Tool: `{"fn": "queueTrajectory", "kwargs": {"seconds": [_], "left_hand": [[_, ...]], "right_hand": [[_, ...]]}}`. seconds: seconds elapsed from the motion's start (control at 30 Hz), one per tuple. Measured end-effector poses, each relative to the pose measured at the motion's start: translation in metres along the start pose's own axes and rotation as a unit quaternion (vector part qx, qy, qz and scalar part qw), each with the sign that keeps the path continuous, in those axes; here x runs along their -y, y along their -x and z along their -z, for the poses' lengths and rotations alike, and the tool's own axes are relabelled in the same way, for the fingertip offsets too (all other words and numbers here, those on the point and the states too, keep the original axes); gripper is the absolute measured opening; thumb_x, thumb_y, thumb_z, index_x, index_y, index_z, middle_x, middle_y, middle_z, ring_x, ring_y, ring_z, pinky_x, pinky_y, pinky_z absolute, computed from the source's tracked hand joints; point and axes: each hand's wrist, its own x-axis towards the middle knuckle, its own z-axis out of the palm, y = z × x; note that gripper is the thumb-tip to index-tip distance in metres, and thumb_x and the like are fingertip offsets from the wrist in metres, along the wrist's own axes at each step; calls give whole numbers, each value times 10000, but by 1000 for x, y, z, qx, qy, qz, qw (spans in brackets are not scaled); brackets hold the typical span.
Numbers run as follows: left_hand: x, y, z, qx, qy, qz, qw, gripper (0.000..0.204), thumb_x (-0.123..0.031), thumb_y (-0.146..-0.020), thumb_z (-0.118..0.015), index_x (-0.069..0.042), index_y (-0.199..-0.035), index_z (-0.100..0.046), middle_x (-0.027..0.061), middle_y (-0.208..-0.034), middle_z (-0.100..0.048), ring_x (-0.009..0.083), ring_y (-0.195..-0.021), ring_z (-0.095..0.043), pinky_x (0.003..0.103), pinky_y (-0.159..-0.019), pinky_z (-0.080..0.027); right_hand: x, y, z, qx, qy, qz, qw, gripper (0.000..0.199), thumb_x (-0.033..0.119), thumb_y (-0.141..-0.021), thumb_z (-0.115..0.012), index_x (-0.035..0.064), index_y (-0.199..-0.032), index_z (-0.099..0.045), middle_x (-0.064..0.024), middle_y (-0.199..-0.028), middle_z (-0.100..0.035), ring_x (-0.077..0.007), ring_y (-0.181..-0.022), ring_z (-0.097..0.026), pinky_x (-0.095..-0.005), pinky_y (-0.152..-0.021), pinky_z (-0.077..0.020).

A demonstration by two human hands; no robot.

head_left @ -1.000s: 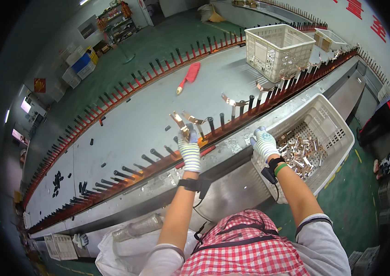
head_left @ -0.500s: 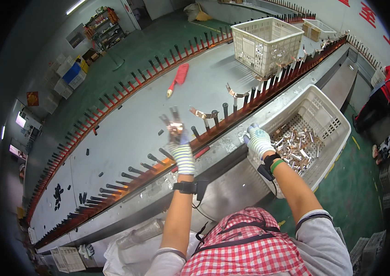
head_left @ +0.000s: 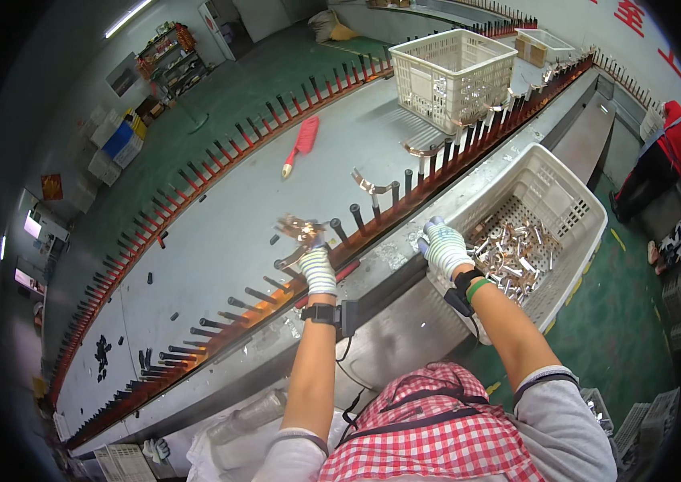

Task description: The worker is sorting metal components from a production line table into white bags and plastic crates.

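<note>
My left hand, in a striped white glove, holds a bent copper metal piece over the row of black pegs along the near edge of the long grey table. My right hand, also gloved, rests on the rim of a white plastic crate that holds several shiny copper and metal parts; whether it grips anything is hidden. Two more bent copper pieces hang on pegs farther right.
A second white crate stands on the table at the far right, with a red-handled brush near the far row of pegs. A person in red crouches at the right. Shelves and boxes stand on the green floor beyond.
My left hand has lifted the copper piece from the pegs and carried it left along the row. My right hand has stayed at the crate's rim.
</note>
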Motion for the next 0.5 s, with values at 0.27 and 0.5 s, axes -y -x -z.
{"fn": "queueTrajectory", "kwargs": {"seconds": [0.27, 0.5], "left_hand": [[6, 16, -13, 60, -228, -77, 969, 445, -385, -814, -543, -10, -1053, -544, 168, -963, -583, 218, -764, -562, 340, -674, -427], [58, -7, -57, -10, -482, -154, 862, 230, -89, -794, -431, -94, -975, -572, 69, -521, -553, 208, -403, -539, 382, -314, -379]], "right_hand": [[0, -2, 7, -8, 17, 3, 1000, 262, 239, -726, -576, 28, -876, -532, -183, -971, -521, -326, -832, -560, -405, -726, -457], [-2, -2, 10, -3, 15, 15, 1000, 275, 249, -735, -567, 26, -893, -537, -180, -955, -524, -326, -828, -560, -407, -726, -454]]}}
